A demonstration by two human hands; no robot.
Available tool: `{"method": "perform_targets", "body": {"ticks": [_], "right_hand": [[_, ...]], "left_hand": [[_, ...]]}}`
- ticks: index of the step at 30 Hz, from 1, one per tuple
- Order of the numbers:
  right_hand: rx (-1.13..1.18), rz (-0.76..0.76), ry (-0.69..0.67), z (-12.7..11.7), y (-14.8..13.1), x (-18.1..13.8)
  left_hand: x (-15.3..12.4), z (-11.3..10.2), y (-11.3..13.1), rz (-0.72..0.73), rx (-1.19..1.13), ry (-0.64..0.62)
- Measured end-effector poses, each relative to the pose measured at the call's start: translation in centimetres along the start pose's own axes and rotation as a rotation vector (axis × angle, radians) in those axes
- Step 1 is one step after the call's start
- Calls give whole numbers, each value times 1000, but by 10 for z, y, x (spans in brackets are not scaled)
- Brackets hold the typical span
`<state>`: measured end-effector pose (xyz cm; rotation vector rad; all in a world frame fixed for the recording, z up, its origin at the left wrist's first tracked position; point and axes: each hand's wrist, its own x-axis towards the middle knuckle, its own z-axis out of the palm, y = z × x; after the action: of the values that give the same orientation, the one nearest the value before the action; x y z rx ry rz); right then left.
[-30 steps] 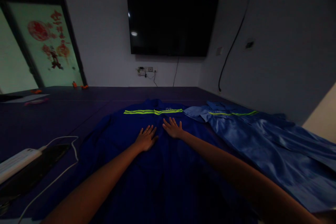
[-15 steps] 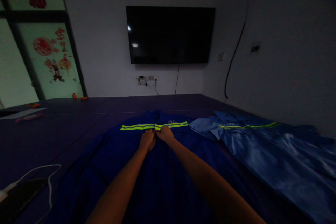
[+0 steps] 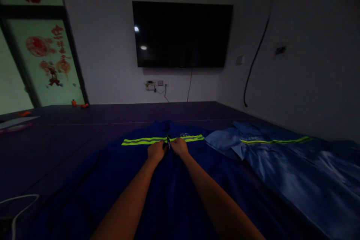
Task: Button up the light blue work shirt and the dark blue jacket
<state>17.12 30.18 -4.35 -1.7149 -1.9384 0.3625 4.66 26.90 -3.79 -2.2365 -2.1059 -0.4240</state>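
A dark blue work jacket [image 3: 112, 172] lies spread out in front of me, its collar pointing away. A yellow-green reflective strip [image 3: 143, 141] crosses its chest, and small pale lettering sits above the strip on the right. At the front opening, just under the strip, my left hand [image 3: 156, 151] is closed on the left edge of the jacket. My right hand [image 3: 179, 147] pinches the opposite edge, close beside it. A dark narrow gap shows between the two edges. My fingertips are partly hidden by the hands and the dim light.
A lighter blue work garment [image 3: 287, 172] with a reflective strip lies to the right. At lower left there is a white cable [image 3: 25, 210]. Small orange objects [image 3: 74, 102] sit by the door. A television [image 3: 182, 34] hangs on the wall, and a black cable [image 3: 254, 60] dangles at right.
My hands have moved slightly apart and a little lower, and the front edges of the jacket now show a gap between them. The view has shifted slightly.
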Motion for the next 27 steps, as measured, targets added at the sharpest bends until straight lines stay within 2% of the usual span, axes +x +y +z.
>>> {"method": "perform_targets", "body": {"ticks": [6,12,17,22,27], "right_hand": [[49,-51,62,2,-1,0],[40,-56,-30,3,-6,4],[21,28,-141,-2,-14,6],[21,6,26,3,-12,5],[129,-66,89,12,1,7]], "left_hand": [[1,-1,0,31,-42,1],[8,1,-3,83,-141,97],[13,4,-7,79,-251,132],[17,11,-10,52,-372,185],[21,18,-14,76,-564,251]]}}
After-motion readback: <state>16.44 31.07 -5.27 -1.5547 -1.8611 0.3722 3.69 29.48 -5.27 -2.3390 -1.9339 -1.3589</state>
